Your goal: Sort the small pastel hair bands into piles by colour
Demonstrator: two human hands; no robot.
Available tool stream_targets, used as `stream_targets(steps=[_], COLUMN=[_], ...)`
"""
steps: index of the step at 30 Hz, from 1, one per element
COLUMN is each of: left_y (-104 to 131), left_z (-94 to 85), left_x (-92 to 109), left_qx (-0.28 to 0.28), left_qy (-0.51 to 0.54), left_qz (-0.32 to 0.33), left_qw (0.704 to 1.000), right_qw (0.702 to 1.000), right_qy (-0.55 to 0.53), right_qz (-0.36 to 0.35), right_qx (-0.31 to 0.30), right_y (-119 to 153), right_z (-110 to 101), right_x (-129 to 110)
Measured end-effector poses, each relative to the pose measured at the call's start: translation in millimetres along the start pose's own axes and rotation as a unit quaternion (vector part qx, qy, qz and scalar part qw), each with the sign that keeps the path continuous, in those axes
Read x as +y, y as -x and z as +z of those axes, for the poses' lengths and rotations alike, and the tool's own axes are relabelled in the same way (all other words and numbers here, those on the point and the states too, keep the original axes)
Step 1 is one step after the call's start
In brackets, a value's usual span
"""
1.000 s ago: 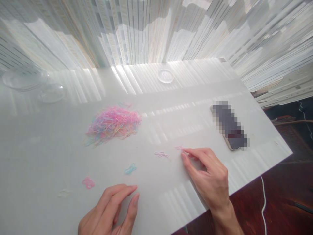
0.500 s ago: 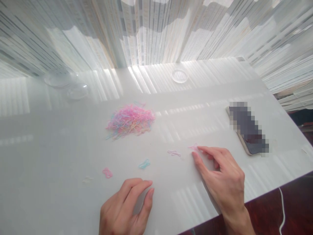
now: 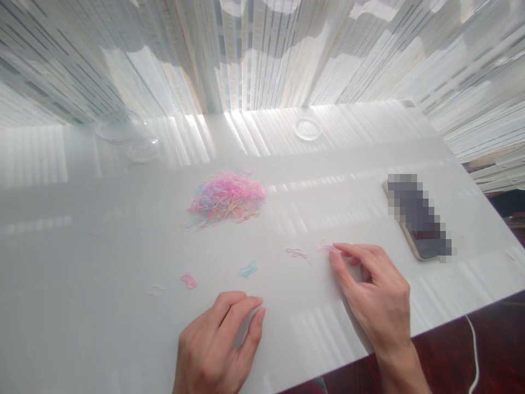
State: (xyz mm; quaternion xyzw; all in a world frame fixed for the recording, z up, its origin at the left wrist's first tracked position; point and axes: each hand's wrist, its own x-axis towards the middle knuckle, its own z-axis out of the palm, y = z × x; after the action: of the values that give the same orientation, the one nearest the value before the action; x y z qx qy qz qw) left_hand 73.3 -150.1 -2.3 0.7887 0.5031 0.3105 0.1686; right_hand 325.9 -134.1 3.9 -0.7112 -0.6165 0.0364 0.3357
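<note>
The surface (image 3: 102,339) is white, with brighter stripes of light along its far side and at the near right. The pile of bands (image 3: 229,197) mixes bright pink with pale blue, lilac and touches of yellow. Nearer, from left to right, lie a whitish band (image 3: 156,290), a pink cluster (image 3: 189,280), a light turquoise cluster (image 3: 248,268), a lilac-pink band (image 3: 296,252) and a pale pink band (image 3: 326,248). At right, the phone (image 3: 418,216) is dark grey with a beige edge. The far curtain (image 3: 229,60) carries white, grey and beige stripes; the floor (image 3: 443,350) is dark reddish brown, the cable (image 3: 474,350) white.
</note>
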Motion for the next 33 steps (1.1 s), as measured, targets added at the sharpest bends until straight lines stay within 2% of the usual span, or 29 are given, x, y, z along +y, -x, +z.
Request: stream_targets(steps=[6, 11, 18, 25, 30, 33], left_y=[0, 16, 46, 61, 59, 43], left_z=[-4.4, -17.4, -48.1, -70.6, -83.5, -95.0], left_x=[5, 8, -7, -20, -24, -29], left_qx=[0.014, -0.004, 0.03, 0.059, 0.061, 0.017], left_qy=[0.071, 0.113, 0.05, -0.017, -0.041, -0.053], left_qz=[0.025, 0.058, 0.012, -0.019, 0.002, 0.021], left_qw=[0.997, 0.992, 0.998, 0.998, 0.997, 0.998], right_qw=[1.0, 0.999, 0.999, 1.0, 0.998, 0.997], right_qy=[-0.006, 0.028, 0.04, 0.003, -0.035, -0.073], right_qz=[0.012, -0.004, -0.007, 0.01, 0.029, -0.004], right_qx=[-0.009, -0.018, -0.008, 0.017, 0.041, 0.029], right_y=[2, -1, -6, -2, 12, 25], right_z=[0, 2, 7, 4, -3, -6], right_x=[3, 1, -3, -1, -6, -16])
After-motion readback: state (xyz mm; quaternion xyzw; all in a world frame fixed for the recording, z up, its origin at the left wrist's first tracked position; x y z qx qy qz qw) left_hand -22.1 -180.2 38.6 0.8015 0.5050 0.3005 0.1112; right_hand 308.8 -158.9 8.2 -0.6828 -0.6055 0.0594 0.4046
